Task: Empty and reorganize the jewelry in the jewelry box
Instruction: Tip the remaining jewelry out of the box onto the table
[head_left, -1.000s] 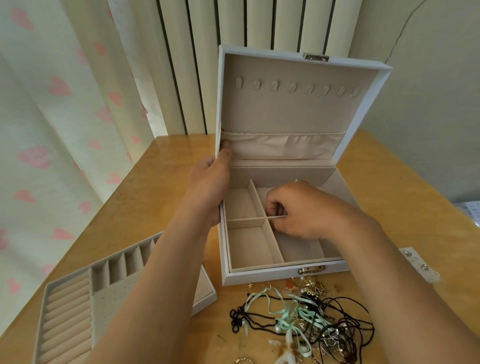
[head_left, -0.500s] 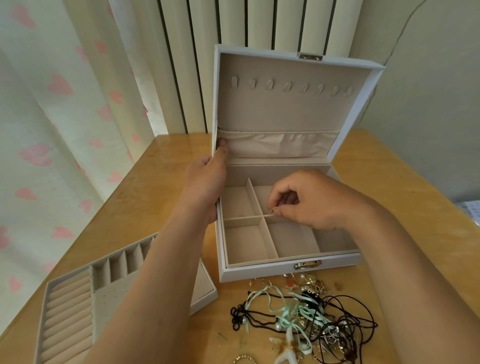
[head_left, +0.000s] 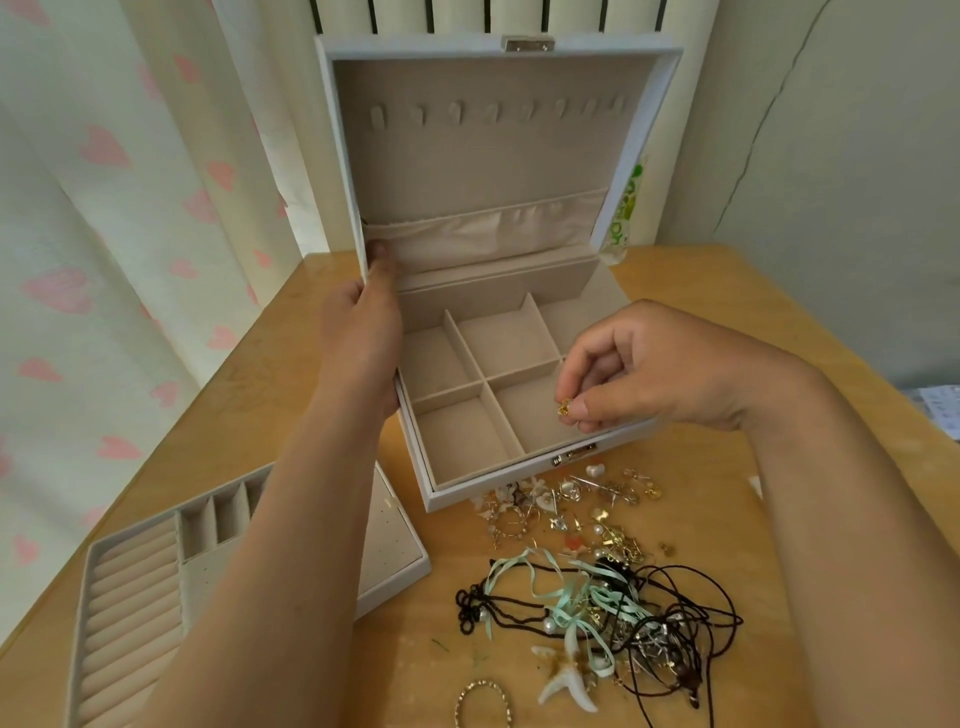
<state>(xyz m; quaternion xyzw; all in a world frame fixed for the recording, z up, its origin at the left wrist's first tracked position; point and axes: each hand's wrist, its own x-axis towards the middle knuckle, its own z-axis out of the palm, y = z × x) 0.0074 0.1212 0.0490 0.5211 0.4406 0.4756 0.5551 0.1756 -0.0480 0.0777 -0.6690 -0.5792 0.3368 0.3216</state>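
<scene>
The white jewelry box (head_left: 457, 496) stands open on the wooden table, its beige compartments bare and its lid (head_left: 483, 156) upright. My left hand (head_left: 363, 332) grips the box's left edge at the hinge, thumb on the lid's inner pocket. My right hand (head_left: 649, 369) hovers over the box's front right compartment and pinches a small gold earring (head_left: 564, 407) between thumb and fingertips. A pile of jewelry (head_left: 597, 571) lies on the table in front of the box: small earrings, black cords, a mint ribbon, a white starfish piece.
The removed beige tray insert (head_left: 135, 587) with ring rolls and slots lies at the front left, partly under my left forearm. A gold bangle (head_left: 483, 701) sits at the bottom edge. A plastic bottle (head_left: 621, 218) stands behind the lid. Curtains hang at the left.
My right hand lifted out of the box's compartments holding the gold earring and drew toward the front right. The box has turned slightly. My left hand kept its grip.
</scene>
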